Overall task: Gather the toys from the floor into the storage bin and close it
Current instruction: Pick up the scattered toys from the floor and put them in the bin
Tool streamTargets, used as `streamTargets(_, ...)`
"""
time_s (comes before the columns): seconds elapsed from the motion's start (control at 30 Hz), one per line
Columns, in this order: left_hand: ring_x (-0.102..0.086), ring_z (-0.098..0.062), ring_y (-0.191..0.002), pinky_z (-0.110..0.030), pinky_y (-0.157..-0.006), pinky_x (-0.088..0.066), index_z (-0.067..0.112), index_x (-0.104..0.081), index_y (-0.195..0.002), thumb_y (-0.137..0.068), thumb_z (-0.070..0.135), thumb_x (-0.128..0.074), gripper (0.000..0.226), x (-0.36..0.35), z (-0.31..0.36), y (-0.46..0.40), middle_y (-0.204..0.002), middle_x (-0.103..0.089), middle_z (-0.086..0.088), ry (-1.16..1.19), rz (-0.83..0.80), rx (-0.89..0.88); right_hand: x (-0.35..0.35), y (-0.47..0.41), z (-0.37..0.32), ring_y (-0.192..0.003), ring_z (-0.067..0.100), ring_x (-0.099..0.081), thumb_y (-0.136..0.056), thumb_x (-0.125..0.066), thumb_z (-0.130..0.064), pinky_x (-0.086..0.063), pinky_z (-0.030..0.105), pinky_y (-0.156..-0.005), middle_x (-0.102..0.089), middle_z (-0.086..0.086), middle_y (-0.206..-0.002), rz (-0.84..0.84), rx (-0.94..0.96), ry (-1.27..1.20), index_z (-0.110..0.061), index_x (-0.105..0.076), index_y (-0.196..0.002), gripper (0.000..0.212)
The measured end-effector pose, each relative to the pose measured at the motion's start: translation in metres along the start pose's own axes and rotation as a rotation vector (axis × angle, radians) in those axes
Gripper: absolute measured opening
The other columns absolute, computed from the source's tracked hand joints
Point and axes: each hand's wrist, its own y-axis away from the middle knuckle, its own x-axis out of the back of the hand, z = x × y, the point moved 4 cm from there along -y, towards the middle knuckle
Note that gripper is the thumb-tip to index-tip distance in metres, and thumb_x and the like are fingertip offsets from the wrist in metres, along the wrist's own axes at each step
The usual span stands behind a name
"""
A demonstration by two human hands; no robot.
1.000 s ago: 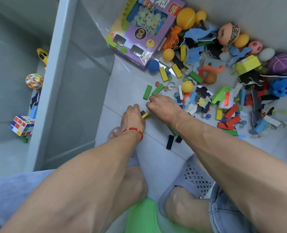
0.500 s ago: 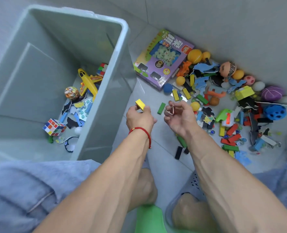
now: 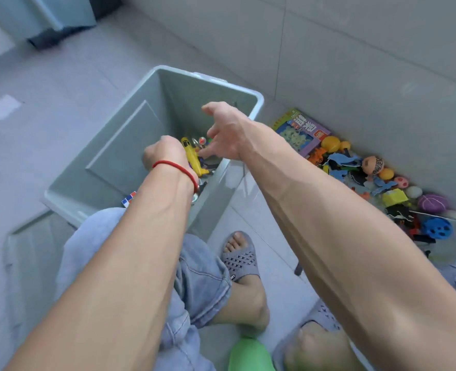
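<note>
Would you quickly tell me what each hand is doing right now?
Left hand: over the storage bin, fingers curled and hidden; whether it holds anything cannot be told.
Right hand: over the bin, fingers spread, open, holding nothing.

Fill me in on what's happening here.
A person is clearing toys off the floor into a grey storage bin. Both hands are over the open bin: the right hand has its fingers spread, the left hand is curled. A yellow toy plane already lies inside. A big toy pile remains along the wall.
</note>
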Motion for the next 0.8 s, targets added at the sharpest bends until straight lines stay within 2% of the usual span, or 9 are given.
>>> streamTargets(0.07, -0.065, -0.035, -0.107, -0.045, -0.082, -0.059, 0.000, -0.057, -0.113, -0.081, 0.011, -0.049, 0.035, 0.001, -0.008, 0.002, -0.120, -0.063, -0.021, -0.068, 0.018, -0.023, 0.011, 0.017, -0.002, -0.137, 0.044, -0.038, -0.098, -0.056, -0.030, -0.048, 0.056, -0.099, -0.035, 0.022, -0.149, 0.013, 0.035, 0.109, -0.007, -0.033, -0.150, 0.060)
streamTargets(0.17, -0.064, -0.038, -0.109, -0.052, -0.091, -0.056, 0.008, -0.060, -0.103, -0.058, 0.018, -0.045, 0.048, -0.022, -0.046, 0.012, -0.115, -0.066, -0.017, -0.222, -0.069, -0.109, 0.080, 0.052, 0.012, -0.121, 0.040, -0.056, -0.099, -0.052, -0.035, -0.055, 0.047, -0.095, -0.052, 0.023, -0.136, 0.188, 0.079, 0.268, -0.005, -0.055, -0.134, 0.046)
streamTargets(0.23, -0.062, -0.033, -0.115, -0.049, -0.095, -0.055, 0.010, -0.062, -0.118, -0.060, 0.022, -0.048, 0.061, -0.038, -0.071, 0.039, -0.122, -0.065, -0.011, -0.314, -0.209, -0.102, 0.149, 0.084, 0.035, -0.105, 0.034, -0.066, -0.100, -0.051, -0.034, -0.057, 0.044, -0.092, -0.062, 0.020, -0.122, 0.368, 0.067, 0.369, -0.008, -0.063, -0.124, 0.038)
streamTargets(0.33, -0.058, -0.033, -0.120, -0.048, -0.097, -0.053, 0.011, -0.056, -0.132, -0.070, 0.018, -0.052, 0.062, -0.062, -0.116, 0.084, -0.133, -0.060, -0.012, -0.445, -0.445, -0.056, 0.257, 0.143, 0.086, -0.094, 0.026, -0.069, -0.098, -0.050, -0.029, -0.057, 0.036, -0.087, -0.068, 0.010, -0.110, 0.671, -0.033, 0.445, -0.007, -0.066, -0.113, 0.031)
streamTargets(0.4, -0.059, -0.040, -0.117, -0.053, -0.094, -0.054, 0.004, -0.057, -0.124, -0.069, 0.019, -0.051, 0.057, -0.075, -0.151, 0.107, -0.128, -0.060, -0.021, -0.571, -0.568, -0.011, 0.305, 0.182, 0.120, -0.081, 0.022, -0.067, -0.094, -0.052, -0.025, -0.053, 0.032, -0.078, -0.068, 0.006, -0.098, 0.802, -0.119, 0.461, -0.006, -0.064, -0.101, 0.024)
streamTargets(0.47, -0.060, -0.039, -0.114, -0.050, -0.096, -0.054, 0.005, -0.058, -0.113, -0.077, 0.019, -0.057, 0.038, -0.083, -0.182, 0.126, -0.124, -0.062, -0.019, -0.684, -0.653, 0.018, 0.327, 0.217, 0.150, -0.064, 0.020, -0.061, -0.092, -0.050, -0.019, -0.050, 0.029, -0.065, -0.065, 0.006, -0.083, 0.867, -0.195, 0.506, -0.007, -0.063, -0.097, 0.018)
streamTargets(0.6, -0.060, -0.033, -0.115, -0.037, -0.097, -0.050, 0.006, -0.055, -0.127, -0.092, 0.021, -0.057, 0.038, -0.082, -0.230, 0.153, -0.124, -0.065, -0.012, -0.924, -0.784, 0.001, 0.350, 0.244, 0.198, -0.072, 0.023, -0.058, -0.091, -0.050, -0.020, -0.054, 0.033, -0.067, -0.063, 0.009, -0.084, 0.947, -0.250, 0.600, -0.010, -0.064, -0.092, 0.018)
streamTargets(0.7, -0.061, -0.037, -0.111, -0.039, -0.096, -0.051, 0.006, -0.060, -0.120, -0.088, 0.023, -0.060, 0.036, -0.071, -0.267, 0.149, -0.119, -0.066, -0.015, -1.085, -0.783, -0.005, 0.366, 0.234, 0.243, -0.072, 0.025, -0.054, -0.088, -0.048, -0.015, -0.051, 0.035, -0.066, -0.062, 0.009, -0.085, 0.977, -0.308, 0.565, -0.012, -0.065, -0.089, 0.018)
streamTargets(0.8, -0.061, -0.038, -0.108, -0.044, -0.095, -0.054, 0.011, -0.062, -0.105, -0.083, 0.019, -0.059, 0.024, -0.066, -0.298, 0.139, -0.115, -0.065, -0.014, -1.202, -0.812, 0.013, 0.381, 0.217, 0.284, -0.096, 0.028, -0.062, -0.091, -0.056, -0.017, -0.053, 0.036, -0.085, -0.067, 0.011, -0.111, 0.978, -0.384, 0.630, -0.013, -0.066, -0.112, 0.023)
